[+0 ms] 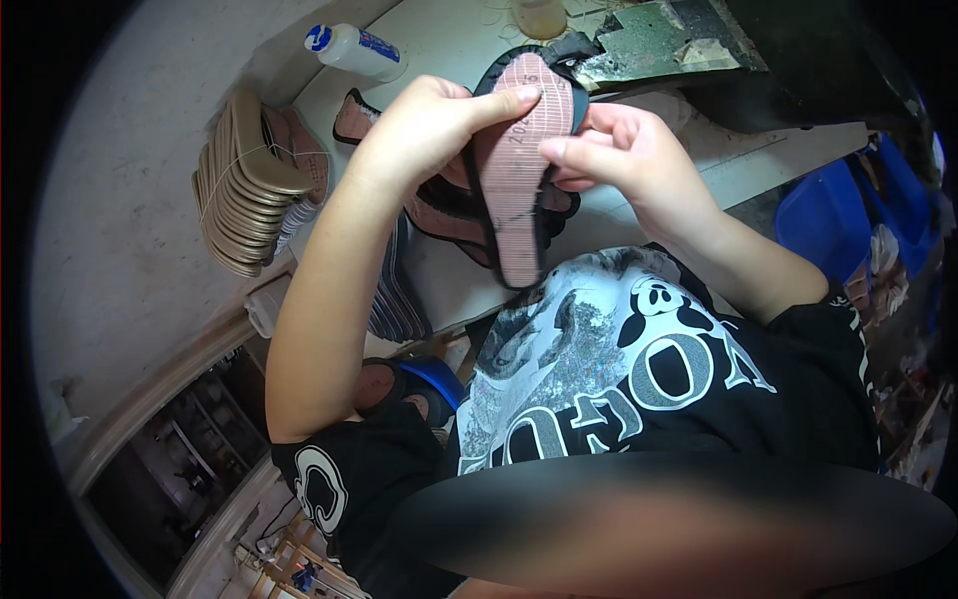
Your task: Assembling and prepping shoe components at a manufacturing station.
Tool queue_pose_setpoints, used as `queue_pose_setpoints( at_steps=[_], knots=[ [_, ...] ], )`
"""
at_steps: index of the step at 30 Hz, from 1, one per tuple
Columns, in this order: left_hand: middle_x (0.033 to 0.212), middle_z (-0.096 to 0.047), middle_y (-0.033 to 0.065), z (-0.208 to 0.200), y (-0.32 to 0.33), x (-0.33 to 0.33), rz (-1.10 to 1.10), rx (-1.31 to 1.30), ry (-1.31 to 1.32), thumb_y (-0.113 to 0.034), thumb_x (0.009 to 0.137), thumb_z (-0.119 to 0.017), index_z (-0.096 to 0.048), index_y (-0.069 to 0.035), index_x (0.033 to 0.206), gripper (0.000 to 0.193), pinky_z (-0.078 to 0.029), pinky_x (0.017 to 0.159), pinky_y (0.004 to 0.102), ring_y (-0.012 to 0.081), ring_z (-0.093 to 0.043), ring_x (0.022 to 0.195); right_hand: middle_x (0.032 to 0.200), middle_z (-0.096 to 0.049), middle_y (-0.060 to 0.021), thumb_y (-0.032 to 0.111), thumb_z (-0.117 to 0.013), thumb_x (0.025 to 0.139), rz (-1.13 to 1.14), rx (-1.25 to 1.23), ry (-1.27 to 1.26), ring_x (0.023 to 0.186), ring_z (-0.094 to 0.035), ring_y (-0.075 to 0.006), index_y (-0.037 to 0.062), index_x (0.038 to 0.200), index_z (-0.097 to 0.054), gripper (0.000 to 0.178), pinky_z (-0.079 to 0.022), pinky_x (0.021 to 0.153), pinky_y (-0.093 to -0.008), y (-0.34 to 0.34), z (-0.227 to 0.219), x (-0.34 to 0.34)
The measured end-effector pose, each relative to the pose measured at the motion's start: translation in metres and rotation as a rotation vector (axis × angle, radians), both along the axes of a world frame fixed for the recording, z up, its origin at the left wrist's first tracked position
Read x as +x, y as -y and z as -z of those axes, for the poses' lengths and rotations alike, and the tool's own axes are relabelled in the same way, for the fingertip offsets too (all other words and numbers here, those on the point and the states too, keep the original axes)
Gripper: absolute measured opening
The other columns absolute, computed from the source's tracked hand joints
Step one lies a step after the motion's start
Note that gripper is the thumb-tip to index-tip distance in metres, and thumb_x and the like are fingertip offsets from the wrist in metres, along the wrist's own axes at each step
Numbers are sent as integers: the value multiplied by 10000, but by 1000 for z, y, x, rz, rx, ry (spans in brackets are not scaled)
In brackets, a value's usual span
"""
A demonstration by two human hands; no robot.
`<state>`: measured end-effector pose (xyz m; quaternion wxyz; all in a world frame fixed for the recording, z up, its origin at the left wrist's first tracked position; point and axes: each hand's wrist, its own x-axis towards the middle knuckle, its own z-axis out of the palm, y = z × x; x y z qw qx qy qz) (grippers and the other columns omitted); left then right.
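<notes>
Above the tabletop I hold a shoe sole piece (514, 190) with a pink, finely lined face and a black rim, its face turned up toward me. My left hand (444, 120) is closed on its upper left side, the thumb stretched across the pink face and the other fingers hidden behind. At the opposite edge, my right hand (624, 150) pinches the rim between thumb and curled fingers. Under and behind the held sole lie more black-edged pink sole pieces (449, 220), partly covered by it and by my left arm.
A string-tied bundle of gold insoles (239, 190) stands at the left by the wall. Beyond my left hand lies a white bottle with a blue cap (354, 52). A worn green machine (669, 45) takes up the far right of the white table (738, 165). Blue plastic seats (828, 220) stand at right.
</notes>
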<state>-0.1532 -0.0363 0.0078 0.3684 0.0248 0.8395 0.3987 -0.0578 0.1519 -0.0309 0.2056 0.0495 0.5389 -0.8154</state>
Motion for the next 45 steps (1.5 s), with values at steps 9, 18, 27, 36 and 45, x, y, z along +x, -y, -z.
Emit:
queue_pose_setpoints(
  at_steps=[9,18,27,36,45],
  knots=[
    [643,-645,120,-15,-9,17,-44,188,253,-454,788,-723,-649,81,811,540,-489,410,224,128,-573,429,975,-660,-70,83,-596,907,-53,-100,-4,866,-621,-80,-40,1101,-558,233,-506,753,-221,-4,16,16],
    [495,-542,35,0,-11,25,-214,59,3,-472,724,-779,-553,-30,614,509,-354,361,194,66,-464,378,864,-669,-48,227,-595,928,-264,41,252,738,-635,-77,-9,1055,-587,268,-498,629,-189,-43,12,23],
    [469,-486,-2,21,0,-4,-340,265,-53,-452,735,-771,-538,-39,631,485,-358,379,194,80,-441,368,696,-658,-98,326,-559,943,-118,29,219,447,-566,-98,24,887,-576,307,-429,415,-190,-26,-6,8],
    [887,-636,179,67,121,95,-666,104,-391,-554,922,-464,-592,55,992,625,-485,678,323,223,-622,768,739,-623,-76,369,-585,920,-477,333,-11,633,-601,-154,3,1004,-578,375,-480,559,-293,-7,22,38],
    [1253,-511,216,118,164,171,-588,-849,-709,-445,785,-687,-509,44,1237,690,-370,995,449,383,-474,1176,557,-557,-120,361,-672,823,-476,930,-491,512,-575,-276,39,1033,-583,394,-426,507,-367,1,0,12]
  ],
)
